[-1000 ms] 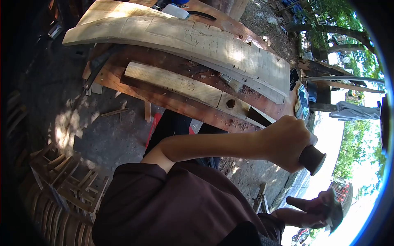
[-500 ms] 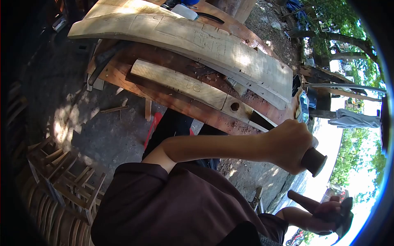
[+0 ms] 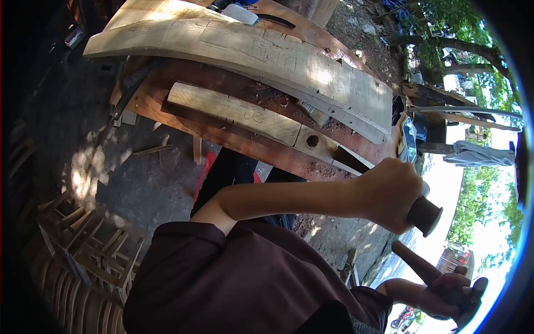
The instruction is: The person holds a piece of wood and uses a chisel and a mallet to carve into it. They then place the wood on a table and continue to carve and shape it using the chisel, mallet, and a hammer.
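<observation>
My left hand [image 3: 389, 192] is closed around a chisel with a dark round handle [image 3: 425, 216]. The chisel's blade [image 3: 349, 158] points at the end of a short pale plank with a round hole [image 3: 250, 116] on the reddish workbench [image 3: 261, 147]. My right hand [image 3: 445, 295] grips a hammer [image 3: 423, 267] at the lower right, held apart from the chisel's handle end. A long curved pale plank with carved outlines [image 3: 267, 55] lies farther along the bench. My dark maroon sleeve [image 3: 239, 278] fills the bottom of the view.
Wood chips litter the bench. A white bottle [image 3: 239, 14] sits at its far end. Stacked wooden frames [image 3: 89, 250] stand on the dirt ground at lower left. Branches, planks and trees [image 3: 461, 50] lie beyond the bench at right.
My right hand has drawn the hammer a little down and to the right, its handle tilting up. My left hand stays on the chisel.
</observation>
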Demonstrator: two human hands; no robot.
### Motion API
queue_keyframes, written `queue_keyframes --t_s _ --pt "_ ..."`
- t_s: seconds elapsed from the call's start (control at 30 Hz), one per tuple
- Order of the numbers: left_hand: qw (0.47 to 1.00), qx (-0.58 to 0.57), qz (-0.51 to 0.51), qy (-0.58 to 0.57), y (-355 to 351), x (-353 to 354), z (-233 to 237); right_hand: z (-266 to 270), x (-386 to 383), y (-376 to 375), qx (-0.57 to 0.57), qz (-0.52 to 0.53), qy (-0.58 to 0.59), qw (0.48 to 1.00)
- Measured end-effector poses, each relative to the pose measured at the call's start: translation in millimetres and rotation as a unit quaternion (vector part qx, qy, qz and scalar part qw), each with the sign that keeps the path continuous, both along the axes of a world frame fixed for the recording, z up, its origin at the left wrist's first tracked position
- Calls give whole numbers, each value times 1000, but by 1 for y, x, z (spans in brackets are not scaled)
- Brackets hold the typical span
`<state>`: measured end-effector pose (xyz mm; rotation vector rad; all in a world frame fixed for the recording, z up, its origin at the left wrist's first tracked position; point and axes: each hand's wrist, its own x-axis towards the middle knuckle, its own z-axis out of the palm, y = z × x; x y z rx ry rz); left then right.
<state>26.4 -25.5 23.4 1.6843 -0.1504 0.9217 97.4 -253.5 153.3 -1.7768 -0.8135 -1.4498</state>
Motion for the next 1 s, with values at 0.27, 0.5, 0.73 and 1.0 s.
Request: queue_keyframes --t_s 0.27,0.5,0.73,1.0 --pt "1000 3 24 -9 0 2 -1 17 47 -61 -278 246 130 919" --pt "1000 -4 24 -13 1 2 -1 4 28 -40 -273 436 101 852" --pt "999 -11 25 -24 4 -3 -2 0 26 -32 -182 -34 17 983" --pt "1000 10 7 4 0 -1 -1 -54 -26 33 -122 40 98 987"
